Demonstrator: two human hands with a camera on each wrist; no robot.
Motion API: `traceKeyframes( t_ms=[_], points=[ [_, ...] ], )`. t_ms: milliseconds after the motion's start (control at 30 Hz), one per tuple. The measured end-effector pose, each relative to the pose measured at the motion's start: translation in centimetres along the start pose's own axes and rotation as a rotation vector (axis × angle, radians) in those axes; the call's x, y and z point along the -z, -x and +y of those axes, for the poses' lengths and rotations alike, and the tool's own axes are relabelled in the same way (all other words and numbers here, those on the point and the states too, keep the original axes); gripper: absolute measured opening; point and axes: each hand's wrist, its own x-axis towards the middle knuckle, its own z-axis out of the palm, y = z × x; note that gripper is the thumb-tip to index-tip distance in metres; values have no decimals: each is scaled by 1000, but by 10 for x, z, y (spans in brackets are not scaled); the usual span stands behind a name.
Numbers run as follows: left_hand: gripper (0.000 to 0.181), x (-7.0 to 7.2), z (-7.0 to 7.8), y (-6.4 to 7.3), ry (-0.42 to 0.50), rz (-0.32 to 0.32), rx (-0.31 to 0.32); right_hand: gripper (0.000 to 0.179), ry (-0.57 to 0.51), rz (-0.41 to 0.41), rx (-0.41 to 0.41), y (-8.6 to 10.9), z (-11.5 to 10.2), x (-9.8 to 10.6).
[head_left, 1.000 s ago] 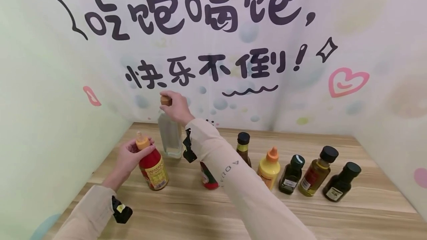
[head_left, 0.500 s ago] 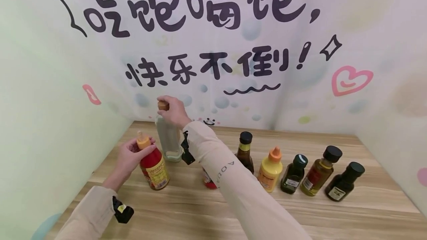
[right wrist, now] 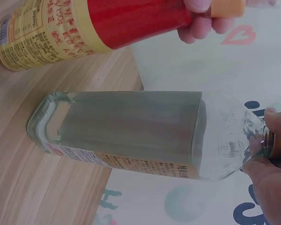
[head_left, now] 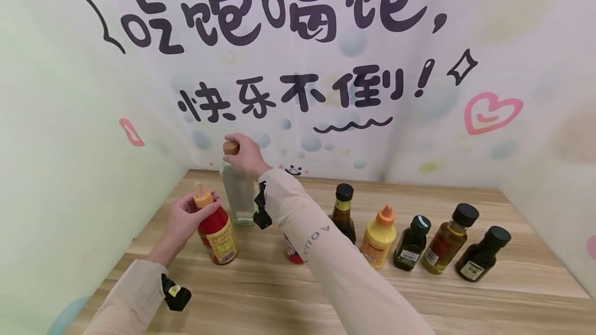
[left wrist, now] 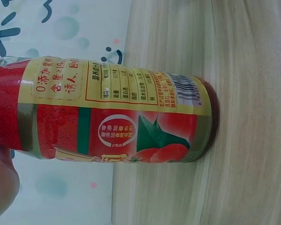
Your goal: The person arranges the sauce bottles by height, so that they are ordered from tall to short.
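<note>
At the left of the table, my left hand (head_left: 182, 221) holds a red ketchup bottle (head_left: 219, 237) around its neck, just under the orange cap with a clear tip. Its yellow label with printed tomatoes (left wrist: 161, 145) shows in the left wrist view. Behind it stands a tall square glass bottle (head_left: 238, 190) of clear liquid. My right hand (head_left: 249, 156) grips this bottle at its brown cap (head_left: 231, 147), thumb and fingers around the top. The right wrist view shows the two bottles side by side, the glass bottle's base (right wrist: 43, 123) at the wooden surface.
Right of my arm stand a dark bottle with a black cap (head_left: 343, 216), a yellow squeeze bottle (head_left: 378, 239), and several dark or oil-filled bottles (head_left: 444, 247). A red-bottomed bottle (head_left: 293, 253) is partly hidden by my right sleeve. A printed cloth wall (head_left: 288, 143) closes the back.
My right hand and the glass bottle have come down and slightly nearer, then stayed nearly still. My left hand keeps its hold on the ketchup bottle. The head view has shifted a little.
</note>
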Motion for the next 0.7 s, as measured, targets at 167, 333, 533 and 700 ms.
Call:
traceKeyframes(
  t_ms=[167,333,533,700],
  points=[
    [45,0,-5,1,-27,-2,18,44,-37,-5,-29,3,1,0],
    [47,-2,-3,1,-30,-6,21,44,-39,-23,-29,6,1,3],
    [46,-2,-2,0,-12,-5,-4,50,-21,-72,-16,5,-2,9],
    [39,4,-29,-12,25,12,-56,54,26,-79,1,6,-11,17]
  ],
)
